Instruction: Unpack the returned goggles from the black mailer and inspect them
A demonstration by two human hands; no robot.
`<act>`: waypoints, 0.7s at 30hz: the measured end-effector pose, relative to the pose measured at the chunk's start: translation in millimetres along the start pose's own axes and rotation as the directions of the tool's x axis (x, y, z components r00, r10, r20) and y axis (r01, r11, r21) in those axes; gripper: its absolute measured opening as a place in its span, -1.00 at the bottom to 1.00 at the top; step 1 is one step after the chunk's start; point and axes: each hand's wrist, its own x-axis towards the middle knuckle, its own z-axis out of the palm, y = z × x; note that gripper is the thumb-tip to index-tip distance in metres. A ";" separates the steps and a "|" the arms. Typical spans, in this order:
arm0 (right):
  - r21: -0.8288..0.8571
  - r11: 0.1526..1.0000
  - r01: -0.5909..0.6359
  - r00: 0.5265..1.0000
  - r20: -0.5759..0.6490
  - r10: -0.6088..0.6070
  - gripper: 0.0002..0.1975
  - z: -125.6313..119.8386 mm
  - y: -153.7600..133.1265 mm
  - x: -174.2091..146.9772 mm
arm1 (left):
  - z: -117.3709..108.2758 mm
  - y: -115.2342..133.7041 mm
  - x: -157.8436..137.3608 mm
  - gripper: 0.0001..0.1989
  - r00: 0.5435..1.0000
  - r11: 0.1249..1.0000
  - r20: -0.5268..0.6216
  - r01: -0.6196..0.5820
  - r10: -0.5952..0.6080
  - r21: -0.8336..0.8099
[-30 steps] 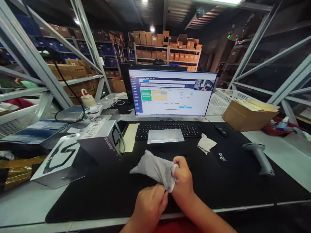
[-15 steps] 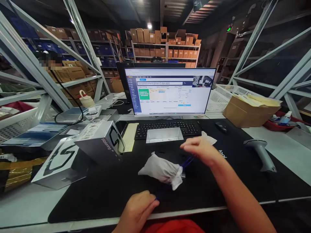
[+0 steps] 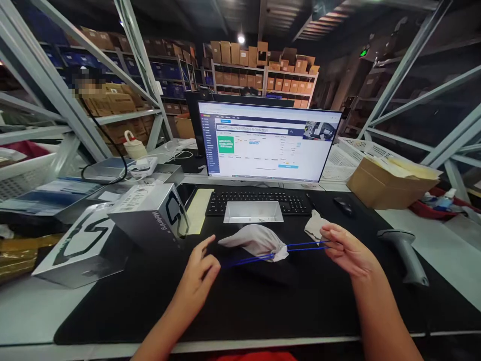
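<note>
- Left hand (image 3: 201, 268) has its thumb and a curled finger pinched on the blue cord (image 3: 267, 256), with the index finger stuck out
- Right hand (image 3: 345, 249) pinches the other side of the cord between the fingertips, near a crumpled cloth (image 3: 312, 224) on the mat (image 3: 244, 316)
- Between my hands is the grey bag (image 3: 259, 239), its gathered neck to the right and its pointed end to the left; I cannot tell whether it touches the mat
- Just beyond the bag lies an open silver tray (image 3: 253, 208), in front of my keyboard (image 3: 218, 203) and the lit screen (image 3: 259, 150)
- To my left are two grey boxes, the nearer one (image 3: 84, 243) and the one marked "Wakening" (image 3: 145, 215), near a yellow paper (image 3: 198, 213)
- To my right are the mouse (image 3: 343, 206) and a grey scanner (image 3: 403, 250)
</note>
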 end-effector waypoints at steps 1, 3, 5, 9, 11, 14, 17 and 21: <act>0.050 0.998 0.029 0.999 -0.029 -0.027 -0.61 -4.2 -0.8 -4.1 | 1.1 -2.9 7.4 -0.59 0.998 0.994 0.035 0.058 -0.055 -0.090; 0.119 0.990 0.079 0.992 -0.111 -0.066 -0.55 -8.7 -1.5 -9.8 | 3.5 -5.6 19.6 -0.54 0.989 0.968 0.084 0.136 -0.120 -0.212; 0.130 0.983 0.128 0.976 -0.191 -0.102 -0.48 -6.9 -1.5 -10.0 | 5.7 -3.5 27.5 -0.52 0.985 0.956 0.114 0.158 -0.133 -0.249; -0.072 0.965 0.252 0.959 -0.112 -0.259 -0.49 17.1 2.5 1.6 | 11.2 12.8 32.1 -0.56 0.989 0.959 0.082 0.139 -0.122 -0.246; -0.294 0.918 0.267 0.964 0.101 -0.248 -0.36 39.4 8.8 4.5 | 15.5 26.3 31.2 -0.63 0.997 0.974 0.007 0.073 -0.073 -0.213; -0.684 0.643 0.345 0.905 0.425 -0.034 0.14 80.1 24.2 -1.6 | 22.0 50.2 30.2 -0.76 0.990 0.987 -0.104 -0.107 0.095 -0.121; -0.826 0.228 0.515 0.841 0.539 0.055 0.14 112.8 38.0 -8.1 | 25.6 69.8 30.6 -0.83 0.957 0.965 -0.147 -0.258 0.250 -0.044; -0.825 0.138 0.549 0.836 0.545 -0.068 -0.26 118.5 26.5 1.9 | 24.8 69.2 26.1 -0.83 0.934 0.954 -0.233 -0.293 0.272 -0.064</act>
